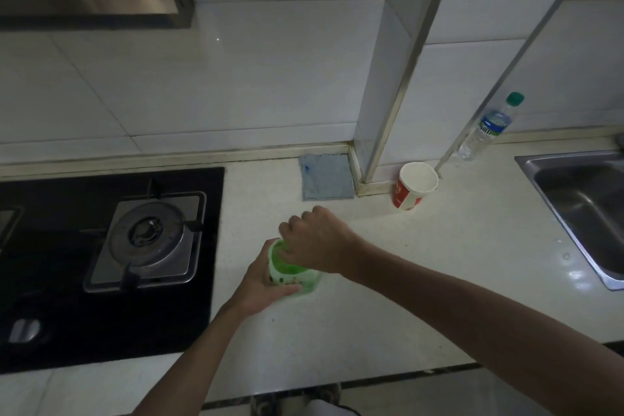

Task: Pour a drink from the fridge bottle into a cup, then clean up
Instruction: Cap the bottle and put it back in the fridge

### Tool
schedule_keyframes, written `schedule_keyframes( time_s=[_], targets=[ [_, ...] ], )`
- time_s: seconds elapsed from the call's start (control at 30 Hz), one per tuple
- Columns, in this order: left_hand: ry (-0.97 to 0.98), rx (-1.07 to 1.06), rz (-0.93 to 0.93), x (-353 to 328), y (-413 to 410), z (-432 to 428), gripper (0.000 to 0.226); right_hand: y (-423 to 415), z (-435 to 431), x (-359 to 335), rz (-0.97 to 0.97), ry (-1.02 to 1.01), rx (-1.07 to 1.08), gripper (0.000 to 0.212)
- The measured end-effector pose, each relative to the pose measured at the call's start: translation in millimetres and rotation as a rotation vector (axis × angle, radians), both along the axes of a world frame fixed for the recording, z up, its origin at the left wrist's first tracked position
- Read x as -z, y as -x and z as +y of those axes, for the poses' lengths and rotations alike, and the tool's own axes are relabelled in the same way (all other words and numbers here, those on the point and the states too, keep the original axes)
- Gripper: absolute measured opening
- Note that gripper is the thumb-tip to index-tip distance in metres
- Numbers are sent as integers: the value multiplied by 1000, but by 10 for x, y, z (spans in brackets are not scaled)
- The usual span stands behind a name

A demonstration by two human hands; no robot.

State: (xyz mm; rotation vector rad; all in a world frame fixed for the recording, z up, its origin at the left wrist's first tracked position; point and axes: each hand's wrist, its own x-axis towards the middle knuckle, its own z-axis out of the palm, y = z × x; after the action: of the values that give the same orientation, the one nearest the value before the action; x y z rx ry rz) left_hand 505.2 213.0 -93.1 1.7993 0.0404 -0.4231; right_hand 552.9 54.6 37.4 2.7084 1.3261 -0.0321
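A green drink bottle (293,275) with a white label stands on the white counter (388,280), seen from above. My left hand (261,284) grips its body from the left. My right hand (312,240) is curled over its top, hiding the cap. A red and white paper cup (413,186) stands upright and looks empty, further back to the right by the tiled pillar, well apart from both hands.
A blue-grey cloth (326,176) lies flat against the back wall. A clear water bottle (489,127) with a green cap stands at the back right. A steel sink (587,203) is at the right. A black gas hob (108,246) fills the left.
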Motion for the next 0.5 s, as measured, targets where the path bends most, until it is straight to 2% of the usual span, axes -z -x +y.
schedule_keyframes(
  time_s=[0.07,0.17,0.27,0.4,0.5],
  targets=[
    [0,4,2,21,-7,11,79,-14,-90,33,15,15,-156,35],
    [-3,7,-10,49,-11,18,84,-67,-175,-2,83,38,-210,38],
    [-4,2,-10,58,-11,19,85,-56,-129,-9,27,24,-191,25],
    [6,8,-17,50,-2,14,77,-73,-120,84,-45,3,-91,41],
    [3,3,-16,19,6,-18,76,-77,-80,152,-5,-45,6,48]
  ],
)
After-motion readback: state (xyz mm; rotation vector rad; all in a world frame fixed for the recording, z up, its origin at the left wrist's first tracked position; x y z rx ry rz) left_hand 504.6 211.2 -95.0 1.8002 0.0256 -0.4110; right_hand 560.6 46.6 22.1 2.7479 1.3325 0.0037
